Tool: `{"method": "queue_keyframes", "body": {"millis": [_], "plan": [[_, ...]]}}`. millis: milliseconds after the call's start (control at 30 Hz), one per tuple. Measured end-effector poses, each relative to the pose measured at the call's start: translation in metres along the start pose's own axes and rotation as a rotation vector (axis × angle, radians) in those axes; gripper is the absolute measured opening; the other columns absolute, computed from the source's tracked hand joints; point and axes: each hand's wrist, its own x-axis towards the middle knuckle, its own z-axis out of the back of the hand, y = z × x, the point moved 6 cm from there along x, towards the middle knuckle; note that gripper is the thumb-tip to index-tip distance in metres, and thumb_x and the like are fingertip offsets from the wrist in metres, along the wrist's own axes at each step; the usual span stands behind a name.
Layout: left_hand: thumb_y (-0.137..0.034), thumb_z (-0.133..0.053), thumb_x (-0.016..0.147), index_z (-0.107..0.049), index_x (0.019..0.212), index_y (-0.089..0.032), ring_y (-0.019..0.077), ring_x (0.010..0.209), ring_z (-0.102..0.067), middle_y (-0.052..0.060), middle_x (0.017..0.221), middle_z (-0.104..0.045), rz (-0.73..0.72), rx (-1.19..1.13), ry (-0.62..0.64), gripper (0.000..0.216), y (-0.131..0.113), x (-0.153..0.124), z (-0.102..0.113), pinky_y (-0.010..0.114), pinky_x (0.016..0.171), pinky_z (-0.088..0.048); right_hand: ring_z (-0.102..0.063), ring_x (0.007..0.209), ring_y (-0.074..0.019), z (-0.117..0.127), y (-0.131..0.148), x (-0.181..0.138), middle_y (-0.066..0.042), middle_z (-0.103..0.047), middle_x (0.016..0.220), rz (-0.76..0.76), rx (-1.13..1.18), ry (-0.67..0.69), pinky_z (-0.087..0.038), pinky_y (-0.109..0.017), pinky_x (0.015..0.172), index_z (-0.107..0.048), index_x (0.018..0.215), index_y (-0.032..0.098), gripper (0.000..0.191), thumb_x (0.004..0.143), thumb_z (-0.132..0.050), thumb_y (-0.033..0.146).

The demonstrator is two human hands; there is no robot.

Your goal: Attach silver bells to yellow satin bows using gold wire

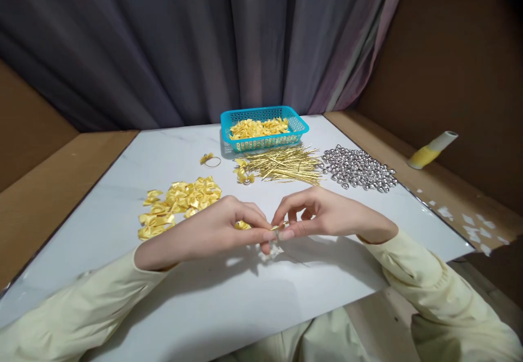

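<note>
My left hand (239, 223) and my right hand (316, 212) meet at the front middle of the table. Thumbs and fingertips of both pinch a small gold strip (280, 226), which looks like one of the twist ties; fingers cover most of it. Just under the fingertips is a whitish, partly clear piece (274, 252), too blurred to name. Behind my left hand, a yellow satin bow (242, 225) shows in part. More yellow satin bows (192, 196) lie heaped to the left. Beyond my hands is a pile of gold twist ties (286, 164).
At the back stands a blue plastic basket (300, 125) of yellow pieces. Silver beads (359, 169) are spread at the right. A yellow bow with a wire ring (212, 161) and a yellow flower-like cluster (244, 174) lie mid-table. A yellow-and-white tube (433, 151) and white scraps (474, 226) are far right.
</note>
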Motion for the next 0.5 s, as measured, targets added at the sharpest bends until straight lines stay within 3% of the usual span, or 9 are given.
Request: {"method": "queue_keyframes", "body": {"millis": [267,500], "plan": [[-0.04,-0.06,0.091,-0.081,0.083,-0.022,0.0153,0.077,-0.064,0.001,0.088,-0.076,-0.011,-0.028,0.019,0.029,0.001,-0.001,-0.002,0.021,0.072,-0.045,-0.058,0.068,-0.0119,-0.008,0.004,-0.002,-0.002,-0.07,0.076,0.08,-0.113,-0.003,-0.043,-0.021,0.062,-0.073,0.089,0.014,0.014,0.089,-0.064,0.025],[-0.036,-0.06,0.091,-0.081,0.082,-0.02,0.016,0.08,-0.066,0.002,0.089,-0.077,0.0,-0.06,0.061,0.028,0.004,0.001,-0.005,0.021,0.073,-0.045,-0.054,0.06,-0.0093,-0.012,0.01,-0.003,-0.002,-0.069,0.071,0.164,-0.211,-0.024,-0.041,-0.019,0.059,-0.073,0.083,0.011,0.012,0.086,-0.062,0.01]]}}
